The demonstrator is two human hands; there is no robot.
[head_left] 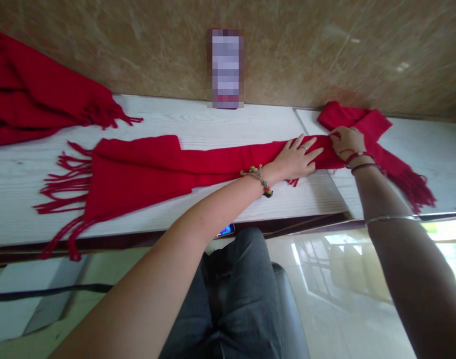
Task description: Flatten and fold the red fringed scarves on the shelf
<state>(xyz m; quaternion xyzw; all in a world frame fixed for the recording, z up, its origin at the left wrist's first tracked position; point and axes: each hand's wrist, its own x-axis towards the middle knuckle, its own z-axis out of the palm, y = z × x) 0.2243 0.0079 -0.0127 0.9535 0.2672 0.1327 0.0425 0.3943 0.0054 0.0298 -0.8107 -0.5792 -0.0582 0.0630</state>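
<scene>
White wood-grained counter [213,122] meets a brown marbled wall [138,50]. Fingers spread flat, the left hand [297,157] rests on a long red fringed fabric scarf [138,172] lying lengthwise; the right hand [348,142] curls its fingers over the narrow part, whether pinching I cannot tell. White surface shows along both long edges. Leftward, tassels [75,249] overhang the near edge. Folded red fringed cloth [373,124] lies beside the right hand, bunched red fringed cloth [44,94] far left.
</scene>
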